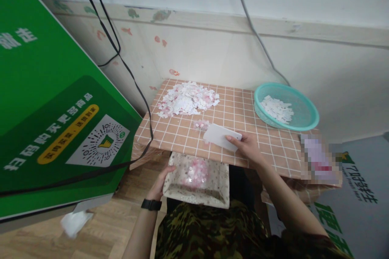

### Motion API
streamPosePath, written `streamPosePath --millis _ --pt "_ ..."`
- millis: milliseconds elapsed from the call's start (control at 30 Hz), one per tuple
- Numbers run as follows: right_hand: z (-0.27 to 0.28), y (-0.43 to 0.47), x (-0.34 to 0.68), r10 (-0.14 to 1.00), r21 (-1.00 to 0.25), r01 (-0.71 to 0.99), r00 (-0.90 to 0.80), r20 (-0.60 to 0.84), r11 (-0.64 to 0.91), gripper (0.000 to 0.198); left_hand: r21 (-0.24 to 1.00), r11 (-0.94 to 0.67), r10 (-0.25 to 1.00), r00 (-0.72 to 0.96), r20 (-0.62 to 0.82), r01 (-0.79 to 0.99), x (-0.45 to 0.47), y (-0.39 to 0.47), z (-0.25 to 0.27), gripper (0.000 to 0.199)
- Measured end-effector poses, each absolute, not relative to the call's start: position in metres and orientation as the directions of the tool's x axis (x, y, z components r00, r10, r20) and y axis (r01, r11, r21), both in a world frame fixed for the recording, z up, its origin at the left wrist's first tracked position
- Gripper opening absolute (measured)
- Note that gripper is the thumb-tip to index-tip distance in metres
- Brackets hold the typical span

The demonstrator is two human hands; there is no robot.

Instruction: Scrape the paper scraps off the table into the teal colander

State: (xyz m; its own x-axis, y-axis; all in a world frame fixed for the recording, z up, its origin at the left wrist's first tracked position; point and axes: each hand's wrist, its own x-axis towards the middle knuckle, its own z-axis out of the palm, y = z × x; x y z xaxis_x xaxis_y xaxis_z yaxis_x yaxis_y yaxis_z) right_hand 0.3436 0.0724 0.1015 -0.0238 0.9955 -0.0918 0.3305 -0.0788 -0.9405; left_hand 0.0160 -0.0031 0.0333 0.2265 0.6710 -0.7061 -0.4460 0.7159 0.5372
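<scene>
"Tablecloth (pixel 240 109) on that table, what pattern?"

"Tan with a white grid; the table backs onto a scuffed pale wall (pixel 219 52), with wood-look flooring (pixel 121 220) below its left side"

"What's around?"

"White-and-pink scraps (pixel 188 99) heaped at the table's far left, a teal plastic basket (pixel 306 109) of white pieces at its far right. A green QR-code panel (pixel 36 121) stands left of the table, and a black strap (pixel 151 124) hangs across its left corner"

"And the grips?"

"Right hand (pixel 246 147) pinches a white card (pixel 223 136) between thumb and fingers over the table's near part; left hand (pixel 159 182) clasps the side of a speckled tray (pixel 196 197), pink-and-white bits (pixel 196 173) inside, at the table's near edge"
</scene>
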Motion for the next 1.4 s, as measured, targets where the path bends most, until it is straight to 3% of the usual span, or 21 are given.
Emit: streamPosePath --millis 133,333,567,633,733,900,1067,1267,1400 --pt "0.101 0.062 0.34 0.986 -0.949 0.31 -0.127 -0.109 -0.065 0.036 0.539 0.712 0.675 0.231 -0.7 -0.45 0.016 -0.002 0.033 0.039" --pt "0.099 0.057 0.34 0.995 -0.954 0.293 -0.059 -0.078 -0.057 0.035 0.533 0.709 0.675 0.225 -0.703 -0.462 0.017 0.0 0.032 0.038" --pt "0.103 0.043 0.318 0.952 -0.958 0.286 -0.289 -0.105 -0.019 0.032 0.521 0.724 0.657 0.223 -0.72 -0.452 0.017 -0.001 0.031 0.036" --pt "0.105 0.044 0.324 0.965 -0.964 0.26 -0.237 -0.113 -0.049 0.032 0.517 0.724 0.656 0.225 -0.72 -0.456 0.017 0.001 0.032 0.035" --pt "0.107 0.049 0.343 0.996 -0.968 0.233 0.009 -0.088 -0.088 0.032 0.518 0.713 0.666 0.224 -0.712 -0.473 0.015 0.005 0.034 0.034" --pt "0.106 0.056 0.373 0.97 -0.963 0.245 0.239 -0.048 -0.108 0.033 0.56 0.672 0.683 0.112 -0.722 -0.485 0.013 0.003 0.031 0.037" --pt "0.104 0.057 0.376 0.965 -0.951 0.293 0.261 -0.024 -0.103 0.034 0.605 0.656 0.72 0.136 -0.68 -0.451 0.023 -0.007 0.026 0.043" --pt "0.108 0.068 0.362 0.976 -0.909 0.41 0.215 0.021 -0.07 0.038 0.628 0.61 0.755 0.113 -0.646 -0.484 0.023 -0.004 0.026 0.038" --pt "0.11 0.082 0.359 0.971 -0.927 0.369 0.239 0.027 -0.065 0.038 0.611 0.638 0.739 0.146 -0.658 -0.469 0.023 -0.002 0.027 0.036"
